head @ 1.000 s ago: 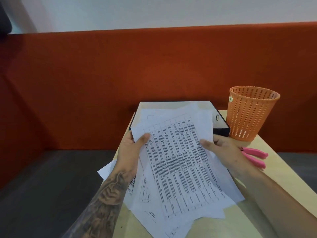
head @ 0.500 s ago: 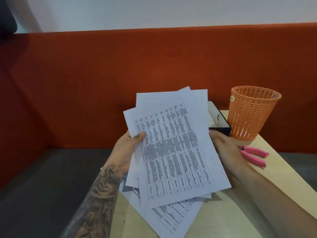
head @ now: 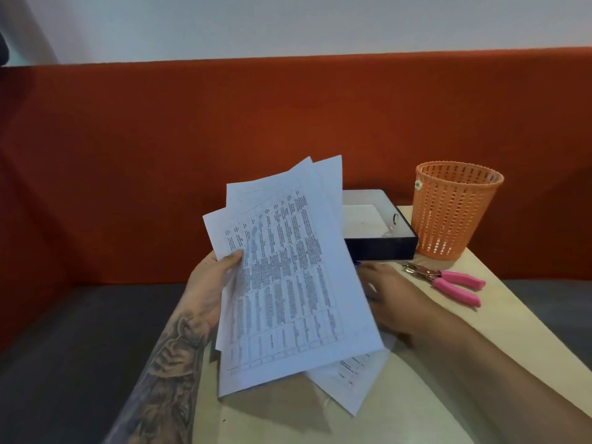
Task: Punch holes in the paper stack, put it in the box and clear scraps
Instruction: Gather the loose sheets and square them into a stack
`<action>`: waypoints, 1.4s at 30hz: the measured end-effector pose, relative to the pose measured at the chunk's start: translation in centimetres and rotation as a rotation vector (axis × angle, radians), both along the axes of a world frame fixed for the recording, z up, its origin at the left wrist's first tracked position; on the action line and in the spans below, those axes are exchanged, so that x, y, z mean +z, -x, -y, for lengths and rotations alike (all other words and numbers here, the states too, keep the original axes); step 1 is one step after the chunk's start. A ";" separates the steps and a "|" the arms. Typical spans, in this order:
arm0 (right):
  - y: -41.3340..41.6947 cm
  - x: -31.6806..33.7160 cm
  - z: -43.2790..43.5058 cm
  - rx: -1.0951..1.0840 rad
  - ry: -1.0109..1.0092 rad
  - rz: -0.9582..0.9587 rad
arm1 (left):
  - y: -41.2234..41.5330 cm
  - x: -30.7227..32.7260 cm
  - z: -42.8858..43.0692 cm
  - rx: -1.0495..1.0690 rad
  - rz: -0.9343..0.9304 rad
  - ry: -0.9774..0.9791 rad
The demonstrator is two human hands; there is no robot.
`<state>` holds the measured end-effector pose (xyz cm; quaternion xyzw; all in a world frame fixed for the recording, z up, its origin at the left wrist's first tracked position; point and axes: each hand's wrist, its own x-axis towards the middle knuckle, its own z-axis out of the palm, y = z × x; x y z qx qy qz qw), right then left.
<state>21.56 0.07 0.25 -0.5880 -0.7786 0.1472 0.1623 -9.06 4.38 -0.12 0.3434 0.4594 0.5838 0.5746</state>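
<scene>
My left hand (head: 209,283) grips the left edge of a fanned stack of printed sheets (head: 288,277), tilted up off the table. My right hand (head: 390,296) rests flat on the table behind the stack's right edge, fingers spread, partly hidden by the paper. More loose sheets (head: 349,382) lie on the table under the raised stack. The dark open box (head: 384,246) with a white inside sits behind the papers. A pink-handled hole punch (head: 448,280) lies to the right of my right hand.
An orange mesh waste basket (head: 455,209) stands at the table's far right, beside the box. The light wooden table (head: 496,331) is narrow, with its left edge near my left forearm. An orange padded wall rises behind it.
The stack has risen off the table and tilted leftward in my left hand. My right hand has let go of the stack's right edge and dropped to the table. The box is now uncovered.
</scene>
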 end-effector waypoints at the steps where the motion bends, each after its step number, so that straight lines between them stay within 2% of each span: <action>1: -0.4 0.7 0.2 -0.026 0.030 0.013 | 0.1 -0.1 -0.1 0.014 0.003 0.008; 3: -1.4 1.2 0.3 -0.138 0.080 -0.027 | 0.4 -0.4 -0.4 0.038 0.000 0.018; 9: -3.0 1.1 -1.0 -0.262 0.134 -0.095 | 0.3 -0.6 -0.5 0.073 -0.031 0.032; 15: -5.5 2.2 -0.8 -0.170 0.272 -0.219 | 0.2 -0.7 -0.3 0.094 -0.069 0.041; 18: -6.0 2.7 -0.7 -0.141 0.235 -0.513 | 0.2 -0.6 -0.3 0.077 -0.070 0.045; 24: -4.5 3.0 -0.7 -0.085 0.221 -1.245 | -0.5 -0.1 0.1 0.049 -0.007 0.062; 27: -3.4 2.7 -0.7 -0.092 0.250 -1.414 | -1.3 0.1 0.4 0.003 0.049 0.090; 30: -2.5 2.1 -0.8 -0.082 0.305 -1.456 | -2.2 0.1 0.5 -0.058 0.118 0.103; 33: -1.7 1.8 -0.7 -0.098 0.340 -1.398 | -3.2 0.0 0.8 -0.100 0.119 0.095; 38: -1.5 1.3 -0.8 -0.127 0.336 -1.388 | -3.8 -0.2 0.8 -0.105 0.040 0.040; 42: -1.6 2.1 -0.8 -0.094 0.202 -1.235 | -4.5 0.7 1.2 -0.077 -0.064 -0.036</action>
